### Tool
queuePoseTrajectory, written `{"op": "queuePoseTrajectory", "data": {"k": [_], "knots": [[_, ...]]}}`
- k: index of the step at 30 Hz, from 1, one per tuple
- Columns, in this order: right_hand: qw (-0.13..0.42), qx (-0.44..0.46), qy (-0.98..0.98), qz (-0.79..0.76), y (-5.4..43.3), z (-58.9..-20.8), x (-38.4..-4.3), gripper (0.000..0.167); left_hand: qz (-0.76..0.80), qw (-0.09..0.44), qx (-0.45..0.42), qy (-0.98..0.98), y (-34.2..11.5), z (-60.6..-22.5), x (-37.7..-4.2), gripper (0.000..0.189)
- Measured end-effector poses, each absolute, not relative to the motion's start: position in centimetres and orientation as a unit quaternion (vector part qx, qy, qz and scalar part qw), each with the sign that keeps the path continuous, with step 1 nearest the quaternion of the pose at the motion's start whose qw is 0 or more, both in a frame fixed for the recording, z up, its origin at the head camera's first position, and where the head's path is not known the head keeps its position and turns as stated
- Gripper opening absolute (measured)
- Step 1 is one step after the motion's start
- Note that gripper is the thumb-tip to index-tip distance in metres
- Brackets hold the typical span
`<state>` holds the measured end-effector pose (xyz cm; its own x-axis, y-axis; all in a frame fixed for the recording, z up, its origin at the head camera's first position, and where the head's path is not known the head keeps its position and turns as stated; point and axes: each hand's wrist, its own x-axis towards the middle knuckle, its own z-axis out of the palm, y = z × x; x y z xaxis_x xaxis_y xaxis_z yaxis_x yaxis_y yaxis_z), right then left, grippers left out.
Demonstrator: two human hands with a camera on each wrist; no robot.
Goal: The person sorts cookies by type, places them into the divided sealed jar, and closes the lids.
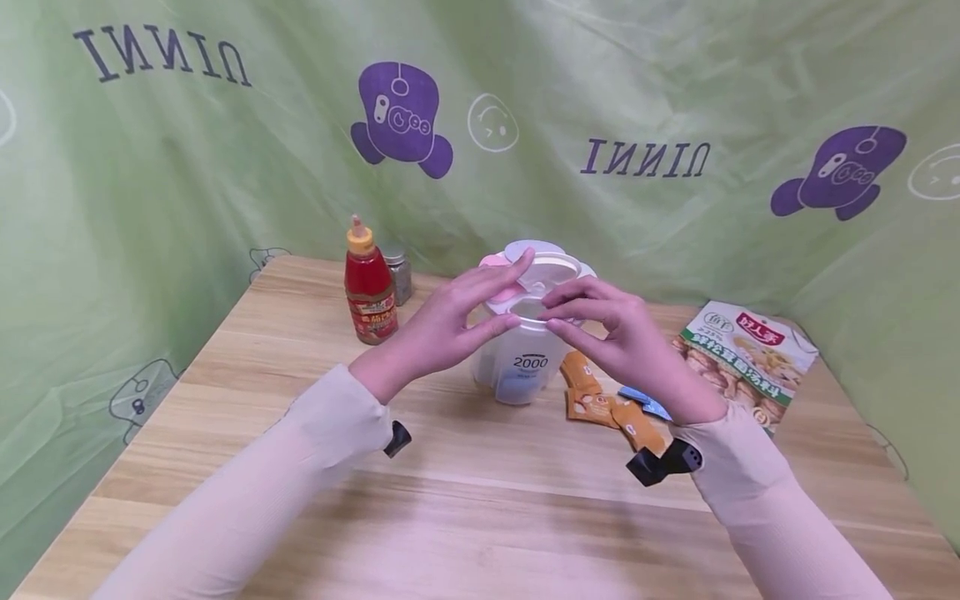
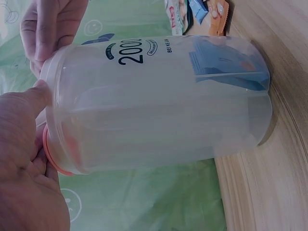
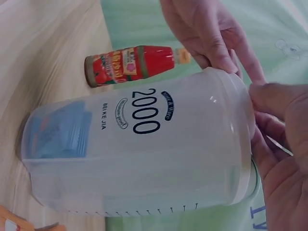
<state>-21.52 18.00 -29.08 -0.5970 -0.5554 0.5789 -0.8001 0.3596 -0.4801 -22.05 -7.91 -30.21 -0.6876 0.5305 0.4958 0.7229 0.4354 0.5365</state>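
Observation:
A tall translucent storage canister (image 1: 517, 367) marked 2000 stands upright on the table. One flap (image 1: 553, 268) of its sectioned lid is raised over an opening at the front. My left hand (image 1: 457, 321) touches the lid from the left, thumb at the front rim and forefinger stretched up beside the flap. From the right, my right hand (image 1: 611, 325) pinches the rim of the opening (image 1: 527, 310), thumb outside and bent fingers over the opening. Blue packets (image 3: 60, 130) lie at the bottom inside the canister, showing through its wall.
A red sauce bottle (image 1: 370, 292) and a grey-capped jar (image 1: 399, 275) stand at the back left. Several orange sachets (image 1: 592, 408) and a blue packet (image 1: 647, 402) lie right of the canister. Further right is a printed food bag (image 1: 750, 354). A green curtain (image 1: 300, 142) hangs behind.

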Motion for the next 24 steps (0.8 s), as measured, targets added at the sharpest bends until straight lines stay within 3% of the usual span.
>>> {"op": "queuePoseTrajectory", "data": {"k": [5,8,13,18,24], "knots": [[0.15,0.389,-0.76,0.499,19.0,-29.0,-21.1,0.018,-0.383,0.128,-0.378,-0.833,-7.9,-30.3,-22.1,0.073],[0.17,0.353,-0.726,0.565,20.1,-28.9,-21.0,0.014,-0.383,0.129,-0.375,-0.834,-7.9,-30.3,-22.1,0.073],[0.187,0.264,-0.746,0.581,22.7,-29.1,-21.6,0.018,-0.383,0.132,-0.372,-0.835,-7.9,-30.1,-22.1,0.073],[0.097,0.157,-0.894,0.409,25.5,-30.1,-22.4,0.03,-0.383,0.126,-0.368,-0.838,-8.0,-30.1,-22.1,0.074],[0.002,0.142,-0.949,0.281,28.4,-32.8,-23.4,0.029,-0.382,0.13,-0.376,-0.834,-7.9,-30.2,-22.2,0.074]]}}
